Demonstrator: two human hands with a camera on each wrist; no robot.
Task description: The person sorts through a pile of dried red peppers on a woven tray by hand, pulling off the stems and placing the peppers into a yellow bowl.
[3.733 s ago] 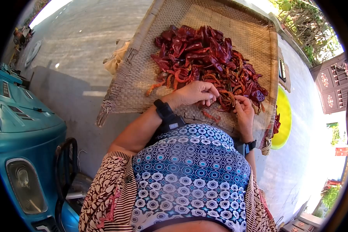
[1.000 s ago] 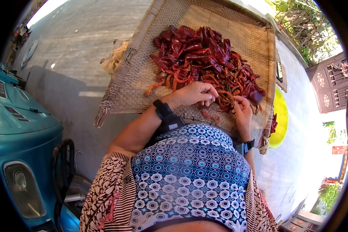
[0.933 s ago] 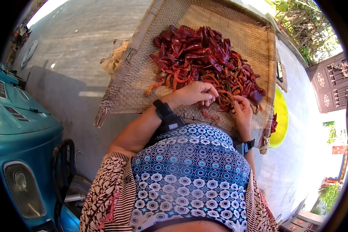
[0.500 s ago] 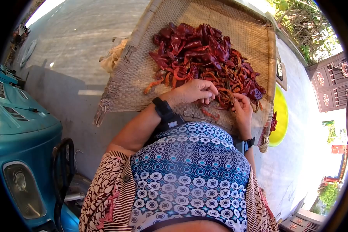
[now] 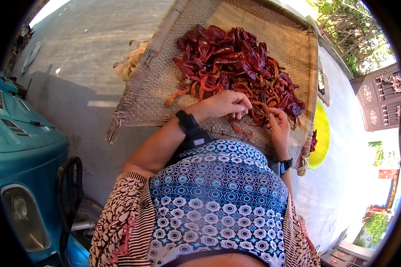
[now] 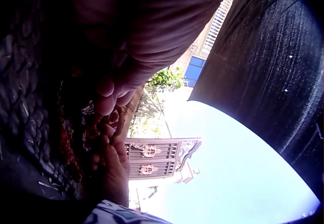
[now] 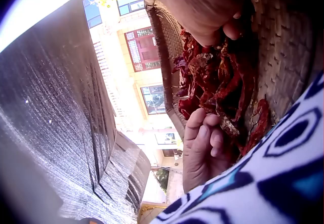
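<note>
A heap of dark red dried chilies [image 5: 236, 53] lies on a woven tray [image 5: 165, 89], with thinner orange-red ones along its near side. The left hand [image 5: 225, 106] is over the heap's near edge, fingers curled; the right wrist view shows this left hand [image 7: 199, 153] with thumb and fingertips close together and no chili visible between them. Close by on the right, the right hand [image 5: 279, 129] pinches a shrivelled chili at its fingertips. In the left wrist view, the right hand [image 6: 115, 173] faces the left fingertips across dim red chilies.
A loose chili [image 5: 242, 130] lies on the tray's near part, in front of the body. A yellow round object [image 5: 321, 138] is beyond the tray's right edge, a cloth bundle [image 5: 131, 62] at its left edge. A teal vehicle [image 5: 26, 138] stands at left.
Both hands keep nearly the same place and pose over the heap. The head view has shifted slightly, so the vehicle sits a little further left.
</note>
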